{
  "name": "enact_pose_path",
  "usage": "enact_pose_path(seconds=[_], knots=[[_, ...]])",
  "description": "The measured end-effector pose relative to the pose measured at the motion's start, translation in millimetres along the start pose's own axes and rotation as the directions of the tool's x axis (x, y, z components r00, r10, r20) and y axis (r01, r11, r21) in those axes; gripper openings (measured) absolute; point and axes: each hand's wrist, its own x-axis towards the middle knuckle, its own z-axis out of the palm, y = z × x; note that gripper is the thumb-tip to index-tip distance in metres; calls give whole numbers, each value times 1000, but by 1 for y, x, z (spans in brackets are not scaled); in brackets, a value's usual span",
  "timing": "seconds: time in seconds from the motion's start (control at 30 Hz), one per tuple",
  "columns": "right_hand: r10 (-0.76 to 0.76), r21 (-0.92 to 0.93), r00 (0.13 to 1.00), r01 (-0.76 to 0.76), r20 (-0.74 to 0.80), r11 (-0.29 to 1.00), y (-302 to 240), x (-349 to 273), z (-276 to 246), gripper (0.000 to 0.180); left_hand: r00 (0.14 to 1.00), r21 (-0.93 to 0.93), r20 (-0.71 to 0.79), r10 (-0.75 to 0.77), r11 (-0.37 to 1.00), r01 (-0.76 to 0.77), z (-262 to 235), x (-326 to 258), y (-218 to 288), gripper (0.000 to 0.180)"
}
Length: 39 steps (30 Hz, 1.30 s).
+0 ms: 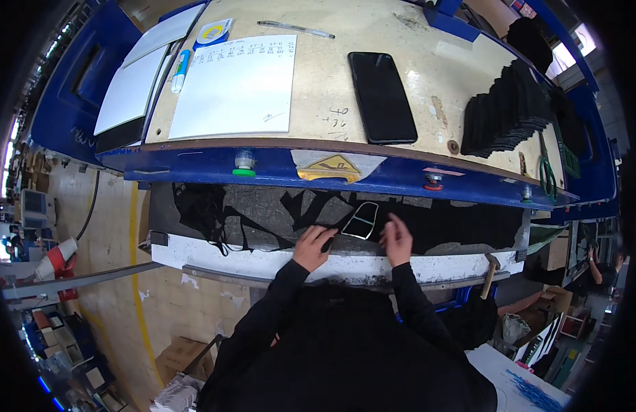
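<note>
Left hand curled, grip cannot be told; right hand loosely spread, beside metal frame. Frame should lie flat on black fabric.

Black top, viewed from above

The top is plain-looking and uniformly black, its broad body spreading across the lower middle of the view. The left sleeve and the right sleeve are likewise black, full-length and fairly close-fitting. Fine surface detail is too dark to make out. The left hand and right hand are bare.
</note>
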Motion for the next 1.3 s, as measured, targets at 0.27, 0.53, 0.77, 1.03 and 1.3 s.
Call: enact_pose_path(seconds=[0.27,0.53,0.77,1.03,1.3], knots=[[-298,-59,357,549,-885,833,-68,90,-274,73,994,161,90,-67,986,51,-40,-96,23,34],[-137,265,674,457,-726,849,-112,31,-263,87,998,335,-63,-19,941,39,-24,-101,19,34],[-300,-464,954,257,-20,848,25,-81,-115,18,998,375,-51,-37,926,53,-15,-103,10,36],[-417,-718,898,384,144,580,22,-125,-62,19,991,431,-14,-133,893,126,-18,-96,17,28],[-490,-764,869,361,67,535,17,-120,-50,22,985,483,-35,-166,860,162,-17,-85,29,24]])
